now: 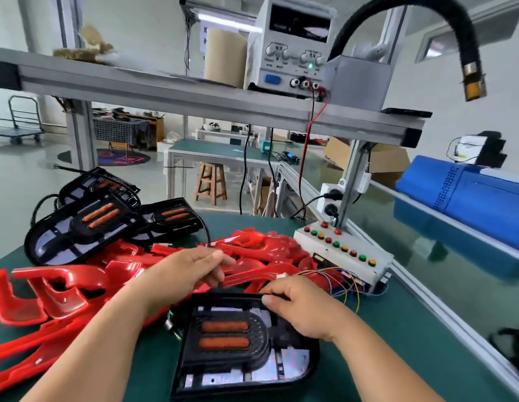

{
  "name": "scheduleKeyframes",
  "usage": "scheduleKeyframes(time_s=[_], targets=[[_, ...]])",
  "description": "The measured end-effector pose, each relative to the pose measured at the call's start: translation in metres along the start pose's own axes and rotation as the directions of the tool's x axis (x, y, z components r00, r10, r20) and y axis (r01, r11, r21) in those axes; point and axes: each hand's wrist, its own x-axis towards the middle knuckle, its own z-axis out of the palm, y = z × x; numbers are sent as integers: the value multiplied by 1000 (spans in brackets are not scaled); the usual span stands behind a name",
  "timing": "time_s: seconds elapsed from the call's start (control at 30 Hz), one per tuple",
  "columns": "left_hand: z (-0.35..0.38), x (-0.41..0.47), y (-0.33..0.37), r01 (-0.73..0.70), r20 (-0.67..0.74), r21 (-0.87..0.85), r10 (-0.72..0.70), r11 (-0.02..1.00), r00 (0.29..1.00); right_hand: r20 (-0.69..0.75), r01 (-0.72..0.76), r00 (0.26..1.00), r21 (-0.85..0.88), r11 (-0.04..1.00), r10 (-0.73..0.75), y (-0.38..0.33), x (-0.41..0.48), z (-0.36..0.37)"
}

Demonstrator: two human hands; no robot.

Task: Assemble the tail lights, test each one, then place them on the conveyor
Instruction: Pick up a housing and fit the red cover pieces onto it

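A black tail-light housing (243, 346) with two orange bars lies flat on the green mat in front of me. My right hand (302, 309) rests on its top right edge, its thumb and forefinger pinching a thin black wire there. My left hand (188, 271) hovers above the housing's top left, fingers curled around a black cable that runs back to the stacked housings. A pile of red lenses (252, 256) lies behind and to the left. The white test box (344, 255) with coloured buttons and loose wires sits at the right.
Three more black housings (87, 224) are stacked at the back left. A power supply (293, 44) stands on the overhead shelf, its red lead dropping to the test box. The conveyor (426, 256) runs along the right, with a blue case (467, 195) beyond.
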Motion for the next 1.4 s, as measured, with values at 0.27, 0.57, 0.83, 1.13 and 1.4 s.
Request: scheduleKeyframes(time_s=[0.27,0.57,0.83,1.13,1.4], targets=[[30,-9,-9,-10,142,419,-54,908,988,-57,-73,996,-54,996,70,11,0,4],[24,-10,-13,24,71,513,-70,858,995,-139,-131,982,-2,991,129,27,-11,-2],[11,-10,-14,83,-75,598,-48,797,996,-524,-123,852,-178,976,12,14,13,-23],[11,-10,-14,69,-79,577,-29,813,996,-258,-452,891,-597,663,375,15,51,-23],[8,-7,-16,49,-152,620,59,783,987,-351,-402,897,-402,823,268,25,40,-18]])
